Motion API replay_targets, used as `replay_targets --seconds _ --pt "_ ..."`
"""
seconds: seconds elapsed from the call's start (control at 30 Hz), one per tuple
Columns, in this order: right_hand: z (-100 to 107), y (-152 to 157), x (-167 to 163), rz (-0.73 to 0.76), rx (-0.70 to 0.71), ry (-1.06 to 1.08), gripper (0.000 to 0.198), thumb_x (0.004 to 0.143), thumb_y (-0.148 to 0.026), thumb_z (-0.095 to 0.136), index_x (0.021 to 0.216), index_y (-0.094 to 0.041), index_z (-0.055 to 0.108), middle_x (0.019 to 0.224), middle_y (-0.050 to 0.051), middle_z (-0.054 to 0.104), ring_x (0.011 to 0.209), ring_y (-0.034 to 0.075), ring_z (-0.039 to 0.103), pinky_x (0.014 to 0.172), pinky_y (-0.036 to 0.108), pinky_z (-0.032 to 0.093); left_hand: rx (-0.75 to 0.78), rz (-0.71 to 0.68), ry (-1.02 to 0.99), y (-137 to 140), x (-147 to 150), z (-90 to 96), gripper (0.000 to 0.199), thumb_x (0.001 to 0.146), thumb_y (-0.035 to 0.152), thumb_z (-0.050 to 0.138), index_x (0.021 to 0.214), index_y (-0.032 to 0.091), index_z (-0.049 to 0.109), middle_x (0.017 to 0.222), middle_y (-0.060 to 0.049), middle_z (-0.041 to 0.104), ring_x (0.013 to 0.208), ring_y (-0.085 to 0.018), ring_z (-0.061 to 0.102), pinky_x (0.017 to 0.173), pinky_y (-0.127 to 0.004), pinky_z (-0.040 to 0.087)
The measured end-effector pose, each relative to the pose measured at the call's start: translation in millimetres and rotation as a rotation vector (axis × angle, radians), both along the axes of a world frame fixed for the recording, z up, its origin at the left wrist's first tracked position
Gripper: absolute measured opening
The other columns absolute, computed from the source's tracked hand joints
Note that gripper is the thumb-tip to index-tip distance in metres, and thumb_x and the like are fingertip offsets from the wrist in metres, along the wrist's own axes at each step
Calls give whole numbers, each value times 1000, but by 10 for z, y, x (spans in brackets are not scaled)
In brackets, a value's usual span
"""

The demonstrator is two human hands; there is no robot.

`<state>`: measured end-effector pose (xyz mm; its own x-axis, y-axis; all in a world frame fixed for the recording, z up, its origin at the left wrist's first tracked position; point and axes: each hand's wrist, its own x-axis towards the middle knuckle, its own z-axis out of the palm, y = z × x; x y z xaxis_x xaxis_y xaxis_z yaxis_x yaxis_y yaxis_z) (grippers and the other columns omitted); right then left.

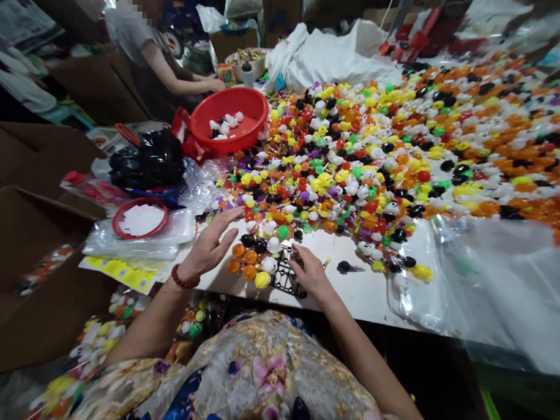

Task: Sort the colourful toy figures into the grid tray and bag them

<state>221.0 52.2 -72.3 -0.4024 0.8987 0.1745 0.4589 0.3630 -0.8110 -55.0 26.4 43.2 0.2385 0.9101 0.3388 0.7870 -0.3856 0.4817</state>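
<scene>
My left hand (213,241), a red bead bracelet on its wrist, is open over the left side of the table, fingers stretched toward the pile of small toys. My right hand (311,273) hovers at the right edge of a black plastic grid tray (287,274), fingers bent but apart, and I see nothing in them. Small plastic heads sit on the tray's left part: orange pumpkins (242,261), a yellow one (261,280), white ones (269,265) and black ones (259,245). A green one (282,233) lies just beyond the tray. A black-headed stick toy (349,267) lies to the right.
A large pile of colourful toys (355,157) spreads over the table. Behind my left hand stand a red basin (259,126) and a red basket of white slips (117,219). Clear plastic bags (479,284) lie right; a cardboard box (31,244) stands left. A co-worker (152,58) works at the back.
</scene>
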Motion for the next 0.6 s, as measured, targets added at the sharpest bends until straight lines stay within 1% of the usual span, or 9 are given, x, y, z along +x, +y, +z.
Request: replay_targets --seconds 0.07,0.1,0.17,0.23,0.27,0.33,0.43,0.5,0.6 --pt "-37 -125 34 -2 12 -7 41 88 -24 59 129 -20 60 120 15 67 105 25 66 93 44 54 -4 134 -37 -204 -70 -240 46 102 38 30 144 22 40 141 -13 55 132 -23 50 111 -47 44" --pt "-48 -178 35 0 20 -8 41 88 -25 58 129 -20 60 120 14 68 105 25 66 93 44 54 -12 177 -50 -301 -87 -367 47 102 38 30 144 22 40 139 -14 56 130 -23 52 108 -45 46" --pt "-36 -256 16 -4 52 -3 40 90 -26 57 129 -20 60 119 14 68 104 25 67 92 44 55 -5 218 -71 -480 -91 -588 47 101 38 32 144 19 39 137 -16 57 127 -24 55 104 -44 50" --pt "33 -291 -16 -28 109 7 39 92 -27 55 130 -19 60 118 15 68 105 25 66 92 44 56 50 237 -83 -629 -65 -718 46 100 38 35 142 18 41 135 -17 57 126 -24 56 102 -44 52" --pt "89 -291 -33 -43 152 14 38 94 -28 53 131 -19 59 118 15 68 106 25 66 93 44 56 94 243 -84 -686 -45 -740 45 100 37 38 140 19 42 134 -16 58 125 -25 56 102 -45 52" --pt "230 -262 -67 -69 254 27 36 97 -28 49 131 -21 59 117 14 68 107 25 65 95 43 55 180 242 -79 -748 1 -704 41 99 35 43 137 20 46 132 -15 60 126 -25 56 104 -47 50" --pt "431 -170 -134 -67 387 38 35 100 -25 45 131 -24 60 109 10 67 102 21 65 92 37 56 262 187 -74 -670 79 -517 37 98 28 46 134 22 51 127 -11 64 126 -24 55 106 -47 48" --pt "507 -100 -198 -33 434 27 36 100 -24 43 131 -25 60 101 8 65 94 19 65 85 32 57 270 143 -69 -492 134 -369 36 98 25 45 133 22 53 124 -10 65 122 -23 57 105 -45 48" --pt "522 -17 -314 12 460 -28 37 101 -24 40 131 -25 61 93 7 60 84 18 64 76 30 57 209 31 -10 -78 216 -197 36 100 27 40 132 19 54 123 -11 66 118 -22 58 104 -43 48"
